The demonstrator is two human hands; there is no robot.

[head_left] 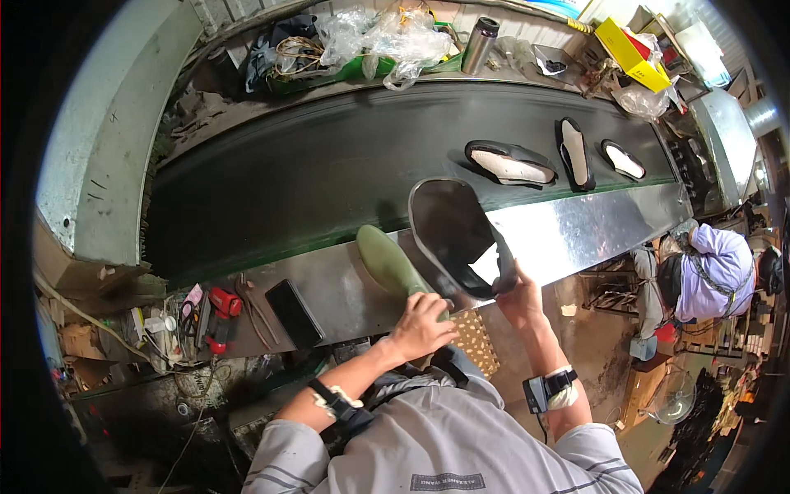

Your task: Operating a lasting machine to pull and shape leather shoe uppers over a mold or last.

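In the head view, the left hand grasps the narrow end of a green elongated piece, and the right hand grips the rim of a dark hollow piece, both over the metal counter. The step in hand seems to be handling them side by side; moving either calls for steady grips.

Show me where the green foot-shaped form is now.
In the head view, the green form is just left of the dark hollow piece, its lower end in the left hand.
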